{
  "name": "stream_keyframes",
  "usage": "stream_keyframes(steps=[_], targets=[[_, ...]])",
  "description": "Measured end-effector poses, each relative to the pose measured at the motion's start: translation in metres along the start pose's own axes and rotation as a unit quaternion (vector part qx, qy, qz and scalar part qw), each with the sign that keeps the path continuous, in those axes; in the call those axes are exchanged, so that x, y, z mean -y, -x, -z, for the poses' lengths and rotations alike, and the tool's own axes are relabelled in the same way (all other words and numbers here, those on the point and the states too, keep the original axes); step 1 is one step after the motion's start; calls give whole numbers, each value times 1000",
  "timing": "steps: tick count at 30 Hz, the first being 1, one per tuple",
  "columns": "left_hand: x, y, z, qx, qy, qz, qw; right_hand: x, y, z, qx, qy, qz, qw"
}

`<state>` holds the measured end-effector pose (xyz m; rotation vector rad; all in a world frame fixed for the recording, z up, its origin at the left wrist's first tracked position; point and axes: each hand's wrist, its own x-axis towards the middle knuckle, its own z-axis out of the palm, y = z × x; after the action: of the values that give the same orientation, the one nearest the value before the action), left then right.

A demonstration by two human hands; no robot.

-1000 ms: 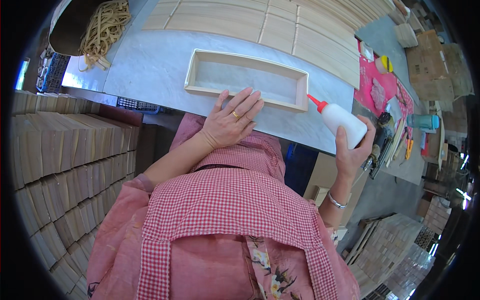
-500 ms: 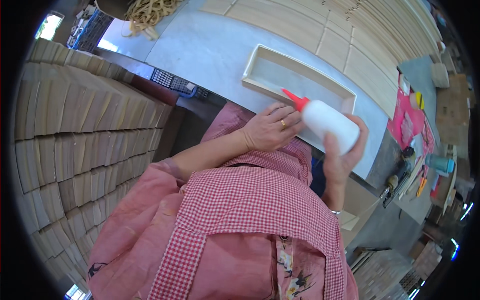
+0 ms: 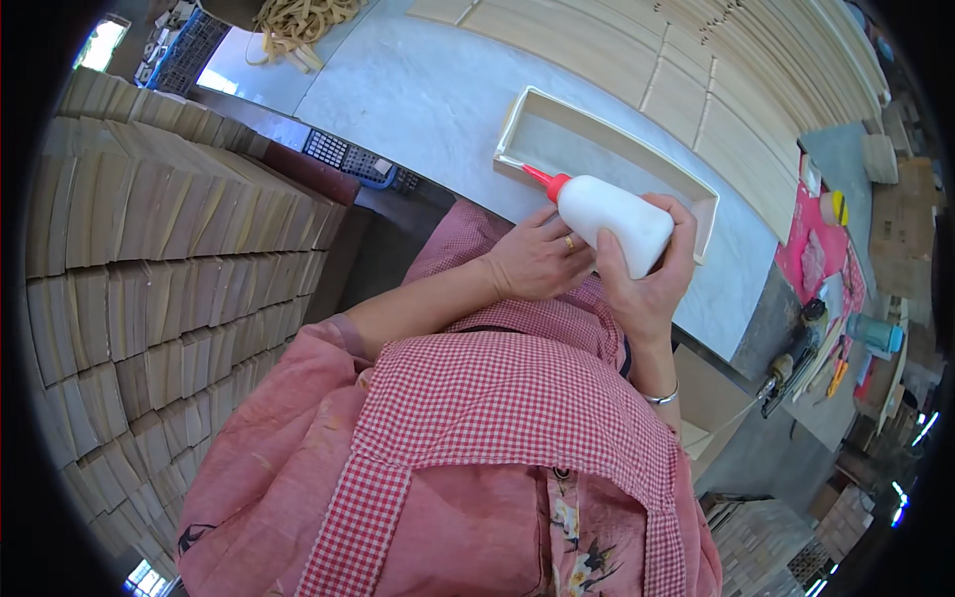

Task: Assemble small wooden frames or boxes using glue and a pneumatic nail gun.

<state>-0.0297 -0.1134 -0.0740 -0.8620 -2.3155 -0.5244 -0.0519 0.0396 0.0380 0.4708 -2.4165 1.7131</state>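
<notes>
My right hand [image 3: 652,274] is wrapped round a white squeeze bottle [image 3: 614,221] with a red pointed nozzle. The bottle is tilted, and its nozzle tip points left at the near left corner of a long pale wooden box frame [image 3: 622,144] on the table. Whether the tip touches the wood I cannot tell. My left hand [image 3: 542,259], with a ring on one finger, lies by the near side of the frame. Its fingers look stretched out and loosely together; their tips are partly hidden beside the bottle and right hand.
Pale wooden strips [image 3: 597,60] cover the far side of the white table [image 3: 398,109]. Stacked wooden pieces [image 3: 119,219] rise at left. Tan bands [image 3: 298,25] lie at the far left. Right are a pink cloth [image 3: 811,244], a teal bottle [image 3: 873,331] and tools.
My right hand has carried the bottle left, bringing the nozzle over the frame's near left corner. The left hand stays in nearly the same place. The whole view has shifted slightly.
</notes>
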Motion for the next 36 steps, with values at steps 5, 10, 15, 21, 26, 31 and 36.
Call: stream_keyframes(steps=[5, 10, 15, 21, 26, 31, 36], targets=[[-4, -7, 7, 47, 24, 56, 997, -1, 11, 30, -24, 46, 4, 999], [-4, -13, 5, 27, 3, 40, 999, -1, 26, 65, -67, 95, -25, 993], [-8, -17, 12, 45, 10, 49, 998, -5, 41, 95, -108, 128, -29, 985], [-9, -18, 13, 67, 5, 55, 996, -7, 57, 123, -151, 159, -46, 975], [-10, -18, 13, 69, 2, 55, 996, -8, 67, 141, -181, 167, -78, 966], [-11, -18, 13, 73, 2, 61, 995, -11, 72, 152, -202, 180, -87, 959], [-12, -22, 15, 77, 3, 62, 995, -12, 73, 158, -210, 180, -110, 955]])
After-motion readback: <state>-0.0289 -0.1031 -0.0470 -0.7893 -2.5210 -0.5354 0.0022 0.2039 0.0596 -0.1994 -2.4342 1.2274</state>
